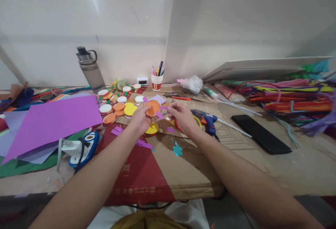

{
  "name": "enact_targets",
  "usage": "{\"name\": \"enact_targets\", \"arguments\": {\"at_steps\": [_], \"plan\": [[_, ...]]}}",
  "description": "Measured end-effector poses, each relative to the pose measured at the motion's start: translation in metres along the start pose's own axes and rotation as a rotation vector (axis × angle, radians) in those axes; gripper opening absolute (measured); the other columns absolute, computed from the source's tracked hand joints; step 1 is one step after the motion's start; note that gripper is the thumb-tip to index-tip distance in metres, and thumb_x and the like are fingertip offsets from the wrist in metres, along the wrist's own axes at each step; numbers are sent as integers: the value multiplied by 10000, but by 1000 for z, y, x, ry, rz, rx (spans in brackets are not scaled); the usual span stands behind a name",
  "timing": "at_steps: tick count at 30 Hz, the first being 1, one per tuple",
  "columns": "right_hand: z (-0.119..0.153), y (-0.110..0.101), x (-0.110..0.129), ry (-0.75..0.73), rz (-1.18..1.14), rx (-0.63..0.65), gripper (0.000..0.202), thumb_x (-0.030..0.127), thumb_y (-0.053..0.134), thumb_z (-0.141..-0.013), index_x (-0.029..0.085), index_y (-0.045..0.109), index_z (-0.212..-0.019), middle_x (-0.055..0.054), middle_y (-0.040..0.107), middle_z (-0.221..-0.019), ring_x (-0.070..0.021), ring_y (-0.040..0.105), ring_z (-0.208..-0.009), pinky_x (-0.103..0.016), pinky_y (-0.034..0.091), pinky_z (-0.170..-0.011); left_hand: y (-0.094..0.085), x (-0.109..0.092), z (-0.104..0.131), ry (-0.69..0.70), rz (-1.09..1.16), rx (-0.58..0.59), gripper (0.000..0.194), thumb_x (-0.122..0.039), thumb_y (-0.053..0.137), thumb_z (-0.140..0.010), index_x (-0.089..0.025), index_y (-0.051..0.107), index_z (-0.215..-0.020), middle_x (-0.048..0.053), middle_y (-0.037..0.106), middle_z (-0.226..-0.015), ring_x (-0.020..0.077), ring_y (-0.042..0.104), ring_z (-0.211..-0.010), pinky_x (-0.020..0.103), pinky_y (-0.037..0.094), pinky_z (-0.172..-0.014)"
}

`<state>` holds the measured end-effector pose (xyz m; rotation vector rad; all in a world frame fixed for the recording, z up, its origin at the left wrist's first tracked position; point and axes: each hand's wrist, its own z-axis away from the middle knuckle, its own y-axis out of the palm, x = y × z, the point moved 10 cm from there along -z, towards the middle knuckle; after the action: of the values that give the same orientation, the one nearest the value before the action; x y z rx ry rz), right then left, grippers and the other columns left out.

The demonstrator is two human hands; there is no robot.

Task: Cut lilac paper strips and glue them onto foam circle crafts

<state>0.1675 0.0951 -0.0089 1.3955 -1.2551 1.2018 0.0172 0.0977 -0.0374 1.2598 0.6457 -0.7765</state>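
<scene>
The left hand (pixel 140 121) grasps a flat, round orange disc (pixel 153 108) by its near-left edge, above the brown-and-red cardboard sheet (pixel 194 173), while the right hand (pixel 182 115) seems to pinch a narrow purple strip (pixel 163 108) at the disc's right side. Good handling here probably means keeping the disc steady and level, pinching lightly so the strip stays uncreased.
</scene>
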Motion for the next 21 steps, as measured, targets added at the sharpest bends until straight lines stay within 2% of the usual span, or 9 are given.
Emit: {"name": "enact_targets", "arguments": {"at_steps": [5,8,11,17,21], "plan": [[0,-1,-1,10,21,-7,239,406,649,-715,209,519,-747,47,509,-603,-104,478,-535,-243,403,-518,-9,-8,0,55,-32,-72,183,-142,649,-691,-178,540,-833,10,627,-799,136,604,-671,303,529,-616],[0,-4,-4,26,118,-22,196,378,619,-744,210,518,-741,42,517,-596,-106,463,-512,-242,374,-493,-18,-16,-1,101,-36,-132,206,-155,686,-662,-190,535,-797,-22,605,-786,110,574,-644,257,488,-574],[0,-3,-4,10,285,-13,178,369,587,-772,203,538,-730,23,558,-627,-118,484,-535,-252,368,-510,-23,-22,-4,126,-24,-146,215,-162,696,-661,-196,523,-784,-33,596,-757,101,553,-605,240,456,-543],[6,12,8,-117,753,106,172,309,549,-812,199,622,-700,-11,618,-651,-147,513,-601,-273,334,-571,-20,-35,-3,160,-39,-113,198,-158,690,-697,-208,550,-827,-18,638,-786,103,562,-622,242,471,-580],[10,17,4,-111,913,165,147,258,550,-819,202,657,-736,-37,648,-686,-161,528,-608,-284,317,-572,-20,-36,-2,150,-58,-114,186,-152,692,-697,-198,560,-820,-10,639,-790,104,567,-616,249,473,-579]]}}
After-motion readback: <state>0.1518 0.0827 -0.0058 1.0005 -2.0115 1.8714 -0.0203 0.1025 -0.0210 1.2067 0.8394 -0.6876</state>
